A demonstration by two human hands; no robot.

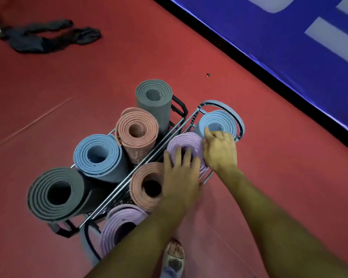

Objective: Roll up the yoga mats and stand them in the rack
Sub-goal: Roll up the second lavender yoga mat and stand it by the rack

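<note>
A wire rack (149, 159) on the red floor holds several rolled mats standing on end. The far row has a dark grey roll (56, 194), a blue one (98, 153), a salmon one (137, 131) and a grey one (154, 95). The near row has a lilac roll (119, 227), a salmon one (145, 185), a second lilac one (186, 143) and a light blue one (218, 121). My left hand (181, 173) lies flat with spread fingers on top of the second lilac roll. My right hand (219, 149) touches the rims of that lilac roll and the light blue roll, fingers bent.
A dark garment (48, 37) lies on the red floor at the back left. A blue banner wall (289, 47) with a black base runs along the right. My slippered foot (175, 255) stands just in front of the rack. A small dark speck (208, 75) lies behind the rack.
</note>
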